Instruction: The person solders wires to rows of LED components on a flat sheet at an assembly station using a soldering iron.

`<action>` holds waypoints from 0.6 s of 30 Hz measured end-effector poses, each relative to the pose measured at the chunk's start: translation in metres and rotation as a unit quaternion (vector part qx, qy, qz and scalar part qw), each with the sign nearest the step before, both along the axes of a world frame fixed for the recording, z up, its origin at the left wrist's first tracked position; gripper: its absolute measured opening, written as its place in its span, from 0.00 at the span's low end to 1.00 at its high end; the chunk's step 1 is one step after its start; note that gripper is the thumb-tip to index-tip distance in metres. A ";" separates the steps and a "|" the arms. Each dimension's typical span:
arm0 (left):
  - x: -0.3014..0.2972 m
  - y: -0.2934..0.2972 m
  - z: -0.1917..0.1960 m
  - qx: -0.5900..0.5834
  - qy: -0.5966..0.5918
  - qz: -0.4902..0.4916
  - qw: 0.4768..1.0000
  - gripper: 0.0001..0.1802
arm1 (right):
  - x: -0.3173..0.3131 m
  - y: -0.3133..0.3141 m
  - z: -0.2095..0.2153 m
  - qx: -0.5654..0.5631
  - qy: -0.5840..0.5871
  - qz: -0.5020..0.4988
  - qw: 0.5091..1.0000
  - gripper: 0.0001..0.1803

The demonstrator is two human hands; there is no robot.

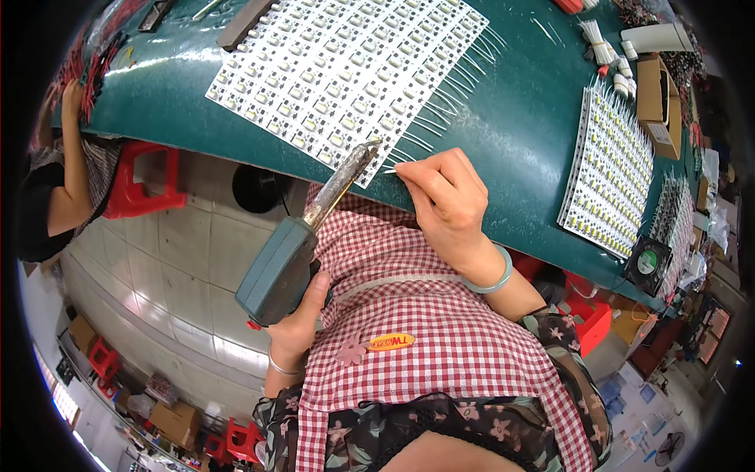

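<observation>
My left hand (pixel 297 326) is wrapped round the grip of a soldering gun (pixel 275 271) with a dark green body. The gun's long metal tip (pixel 346 181) reaches up to the lower corner of a white LED circuit board panel (pixel 338 86) and appears to touch it. Short white wires (pixel 429 130) stick out in a row from the panel's right edge. Beside that corner, my right hand (pixel 448 197) pinches the end of a thin white wire (pixel 391 171) between thumb and fingers. Whether this wire touches the panel is hard to tell.
A dark bar (pixel 245 25) lies along the panel's far left edge. At the right of the green table (pixel 519 134) are a stack of wired panels (pixel 605 181), a solder spool (pixel 649 262), a cardboard box (pixel 659 102) and wire bundles (pixel 599 43). A co-worker's arm (pixel 72 169) is at left.
</observation>
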State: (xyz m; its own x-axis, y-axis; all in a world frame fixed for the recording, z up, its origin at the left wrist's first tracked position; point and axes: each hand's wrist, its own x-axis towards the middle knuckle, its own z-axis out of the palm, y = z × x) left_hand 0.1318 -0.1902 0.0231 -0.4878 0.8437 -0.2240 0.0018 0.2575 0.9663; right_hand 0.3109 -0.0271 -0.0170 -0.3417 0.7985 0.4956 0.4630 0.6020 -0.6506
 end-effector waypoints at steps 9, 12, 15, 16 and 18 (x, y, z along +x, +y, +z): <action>0.000 -0.015 0.006 -0.065 0.080 -0.024 0.994 0.17 | -0.003 0.001 -0.003 0.009 0.007 0.015 1.000 0.11; 0.000 -0.014 0.003 -0.081 0.088 -0.020 0.993 0.15 | -0.002 0.000 -0.005 -0.006 0.011 0.017 1.000 0.10; 0.002 -0.013 0.004 -0.080 0.100 -0.020 0.992 0.13 | -0.001 0.001 -0.005 -0.014 0.008 0.020 1.000 0.10; 0.003 -0.012 0.004 -0.076 0.109 -0.022 0.991 0.13 | -0.001 0.001 -0.005 -0.009 0.008 0.021 1.000 0.10; 0.003 -0.009 0.004 -0.067 0.122 -0.031 0.990 0.12 | -0.002 0.001 -0.005 -0.005 0.007 0.021 1.000 0.10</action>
State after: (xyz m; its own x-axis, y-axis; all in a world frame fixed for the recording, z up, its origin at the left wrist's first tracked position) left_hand 0.1349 -0.1995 0.0274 -0.4903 0.8440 -0.2175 0.2512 0.3757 0.8920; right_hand 0.3094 -0.0261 -0.0221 -0.3687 0.7883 0.4925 0.4278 0.6143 -0.6630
